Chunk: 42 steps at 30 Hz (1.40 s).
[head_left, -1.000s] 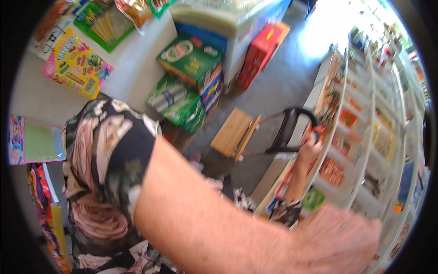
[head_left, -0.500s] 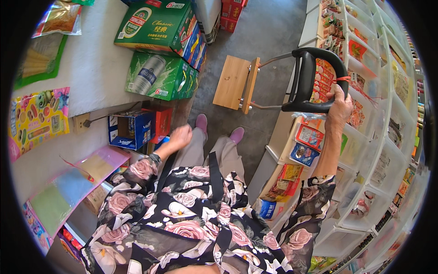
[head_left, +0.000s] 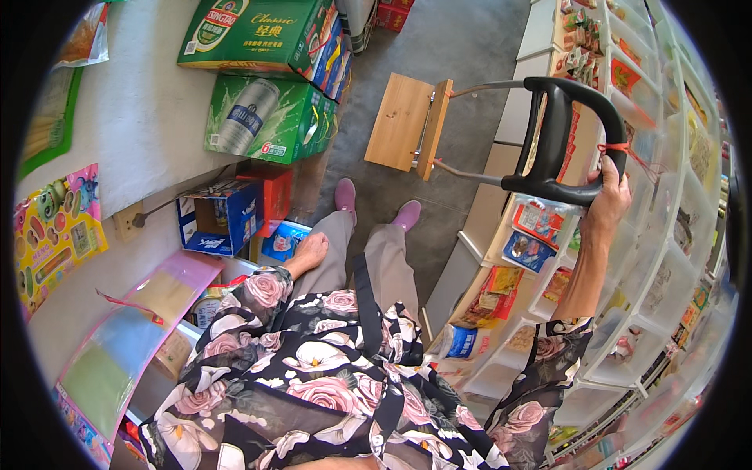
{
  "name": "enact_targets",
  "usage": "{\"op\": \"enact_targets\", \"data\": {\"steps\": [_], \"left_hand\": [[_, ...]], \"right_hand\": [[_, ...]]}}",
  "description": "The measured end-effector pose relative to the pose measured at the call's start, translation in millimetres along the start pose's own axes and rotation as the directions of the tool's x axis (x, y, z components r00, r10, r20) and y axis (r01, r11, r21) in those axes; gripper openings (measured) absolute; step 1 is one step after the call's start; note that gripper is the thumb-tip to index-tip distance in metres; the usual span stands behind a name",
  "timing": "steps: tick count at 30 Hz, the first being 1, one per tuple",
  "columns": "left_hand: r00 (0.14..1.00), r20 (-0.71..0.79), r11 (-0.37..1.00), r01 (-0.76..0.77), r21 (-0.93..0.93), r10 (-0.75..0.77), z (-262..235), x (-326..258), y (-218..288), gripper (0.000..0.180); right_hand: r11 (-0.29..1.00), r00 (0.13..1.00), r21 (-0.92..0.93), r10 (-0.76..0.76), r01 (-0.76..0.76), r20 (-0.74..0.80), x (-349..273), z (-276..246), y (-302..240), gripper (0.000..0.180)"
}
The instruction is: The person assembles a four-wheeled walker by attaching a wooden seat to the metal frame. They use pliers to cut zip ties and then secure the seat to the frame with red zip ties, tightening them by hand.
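My right hand (head_left: 606, 200) grips the outer bar of a black looped handle (head_left: 616, 117), beside a red string (head_left: 613, 147) tied round it. Two metal rods (head_left: 470, 172) run from the handle to a hinged wooden board (head_left: 399, 121) over the grey floor; the whole looks like a small hand cart. The handle hangs in front of the shelves of packets on the right. My left hand (head_left: 310, 252) is curled into a loose fist by my left thigh, near a small blue packet (head_left: 283, 241). Nothing shows in it.
Green cartons (head_left: 262, 117) are stacked at the left, with an open blue box (head_left: 219, 218) and a red box (head_left: 269, 196) below. Clear plastic bins (head_left: 654, 258) and packet shelves line the right. A grey floor aisle (head_left: 450, 47) runs between. My pink shoes (head_left: 407, 214) stand on it.
My right hand has moved the black handle rightward, and the wooden board has shifted slightly upward in view. My left hand has come down closer to my body.
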<state>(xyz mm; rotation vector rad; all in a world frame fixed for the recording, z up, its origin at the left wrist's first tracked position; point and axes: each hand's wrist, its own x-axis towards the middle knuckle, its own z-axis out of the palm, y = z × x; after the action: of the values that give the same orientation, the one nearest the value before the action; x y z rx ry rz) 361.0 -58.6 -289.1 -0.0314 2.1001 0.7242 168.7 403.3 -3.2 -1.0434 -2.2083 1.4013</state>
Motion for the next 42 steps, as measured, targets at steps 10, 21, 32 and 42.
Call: {"op": "enact_targets", "data": {"steps": [10, 21, 32, 42], "left_hand": [[0.990, -0.061, 0.985, 0.119, -0.124, -0.127, -12.3, -9.7, -19.8, 0.025], [0.955, -0.213, 0.959, 0.152, -0.239, -0.205, -40.0, -5.9, -78.3, 0.023], [0.946, -0.300, 0.955, 0.027, -0.296, -0.120, -96.0, 2.9, -30.5, 0.014], [0.953, -0.301, 0.987, -0.088, -0.135, 0.043, -90.3, 19.1, -37.3, 0.017]], "right_hand": [[0.998, 0.998, 0.002, -0.055, 0.055, 0.013, 2.8, -3.5, 3.7, 0.025], [0.995, 0.996, 0.083, 0.052, -0.046, -0.071, 5.8, 9.1, -3.4, 0.027], [0.800, 0.867, 0.599, 0.313, -0.022, -0.386, -2.8, 16.6, -10.3, 0.014], [0.353, 0.883, 0.905, 0.468, -0.238, 0.050, -159.2, 54.3, 1.7, 0.010]]}}
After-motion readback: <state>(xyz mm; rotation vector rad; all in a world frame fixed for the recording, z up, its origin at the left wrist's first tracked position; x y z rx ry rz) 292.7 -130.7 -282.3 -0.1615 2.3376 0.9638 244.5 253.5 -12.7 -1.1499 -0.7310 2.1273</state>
